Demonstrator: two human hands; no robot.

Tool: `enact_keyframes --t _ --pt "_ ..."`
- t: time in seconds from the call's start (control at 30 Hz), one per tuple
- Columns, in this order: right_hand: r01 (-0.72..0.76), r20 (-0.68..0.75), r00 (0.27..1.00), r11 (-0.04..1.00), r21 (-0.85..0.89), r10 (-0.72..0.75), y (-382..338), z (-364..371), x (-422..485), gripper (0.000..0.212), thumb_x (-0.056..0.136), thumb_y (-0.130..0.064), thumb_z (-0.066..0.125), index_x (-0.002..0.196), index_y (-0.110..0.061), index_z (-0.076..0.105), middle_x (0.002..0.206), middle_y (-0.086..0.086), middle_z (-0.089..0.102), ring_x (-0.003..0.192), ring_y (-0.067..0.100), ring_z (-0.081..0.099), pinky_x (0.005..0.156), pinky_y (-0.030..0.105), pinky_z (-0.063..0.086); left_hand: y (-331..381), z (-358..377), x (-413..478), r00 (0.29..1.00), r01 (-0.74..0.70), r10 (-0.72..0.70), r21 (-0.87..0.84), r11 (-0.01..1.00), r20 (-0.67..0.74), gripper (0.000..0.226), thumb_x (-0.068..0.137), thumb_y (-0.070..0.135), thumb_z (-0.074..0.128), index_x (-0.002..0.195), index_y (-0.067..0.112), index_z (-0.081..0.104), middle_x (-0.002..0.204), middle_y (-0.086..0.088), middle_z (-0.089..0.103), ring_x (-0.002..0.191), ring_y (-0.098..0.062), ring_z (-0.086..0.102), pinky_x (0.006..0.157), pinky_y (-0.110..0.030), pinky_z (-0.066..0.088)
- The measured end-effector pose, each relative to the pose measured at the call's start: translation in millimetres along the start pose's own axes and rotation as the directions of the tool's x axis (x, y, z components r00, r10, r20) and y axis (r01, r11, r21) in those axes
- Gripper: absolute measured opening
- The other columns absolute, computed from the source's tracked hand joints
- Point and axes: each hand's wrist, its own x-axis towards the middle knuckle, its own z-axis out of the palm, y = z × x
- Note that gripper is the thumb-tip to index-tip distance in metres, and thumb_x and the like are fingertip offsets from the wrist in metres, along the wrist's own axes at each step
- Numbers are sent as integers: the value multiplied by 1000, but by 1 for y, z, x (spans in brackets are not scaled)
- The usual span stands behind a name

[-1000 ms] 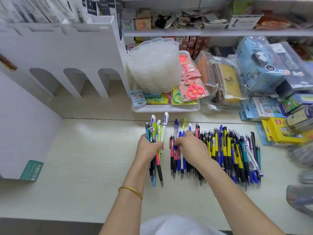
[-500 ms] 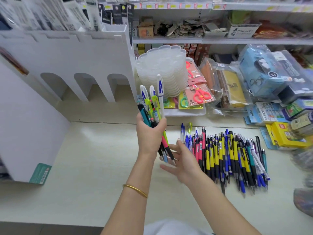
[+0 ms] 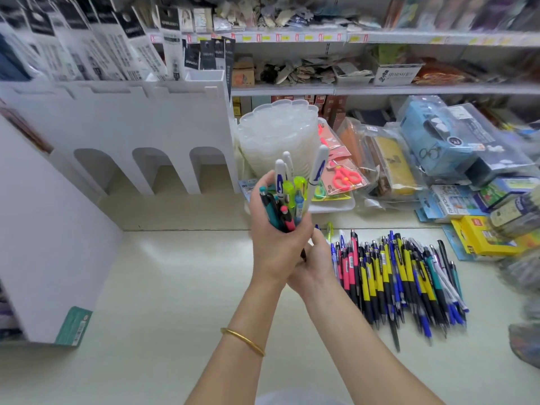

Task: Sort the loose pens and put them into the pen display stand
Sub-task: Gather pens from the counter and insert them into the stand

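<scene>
My left hand (image 3: 274, 247) grips a bundle of pens (image 3: 287, 194) upright above the counter: white-capped, lime, teal and pink ones. Just under it, my right hand (image 3: 314, 264) curls round the bundle's lower ends, which are mostly hidden between the two hands. A row of loose pens (image 3: 403, 276), yellow, blue, pink and black, lies on the counter to the right. The white pen display stand (image 3: 140, 118) with three arched openings stands at the back left, its top slots at about the height of the raised bundle.
A stack of clear plastic trays (image 3: 280, 133) and packs of scissors (image 3: 342, 176) sit right behind the bundle. Packaged goods and a yellow box (image 3: 482, 238) crowd the right side. A white panel (image 3: 43, 229) walls the left. Pale counter (image 3: 175, 287) lies in front.
My left hand lifted the bundle off the counter and turned it upright. My right hand left the row of pens and came in under the bundle. The view tilted up.
</scene>
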Motion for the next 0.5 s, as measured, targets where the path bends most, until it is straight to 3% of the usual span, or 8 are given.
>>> enact_keyframes --t 0.1,0.2,0.37,0.5 --pt "23 78 997 1000 -17 -22 1 4 0 44 97 -26 42 90 -1 77 102 14 72 88 24 72 74 30 59 -1 0 1 999 25 -23 -54 998 24 73 76 -18 65 122 35 46 121 2 59 104 -3 63 85 -19 50" --pt "77 111 991 995 -64 -70 2 5 3 40 96 -29 42 107 -6 72 116 11 68 104 22 67 85 29 56 -5 -2 1 997 63 -59 -66 996 50 71 74 -20 65 127 24 49 117 4 64 107 -14 64 93 -32 53" --pt "94 154 984 994 -54 -85 4 8 3 42 89 -25 49 127 -11 60 115 9 68 100 21 68 80 28 57 -9 -7 3 992 124 -123 -38 991 40 63 71 -17 69 113 28 54 102 1 69 98 -15 68 92 -38 54" --pt "84 157 985 995 -51 -75 6 15 3 37 95 -22 40 104 -7 72 103 9 71 93 21 70 73 27 58 -14 -13 5 989 141 -141 3 990 50 57 65 -7 73 112 21 56 100 2 70 98 -11 68 87 -33 54"
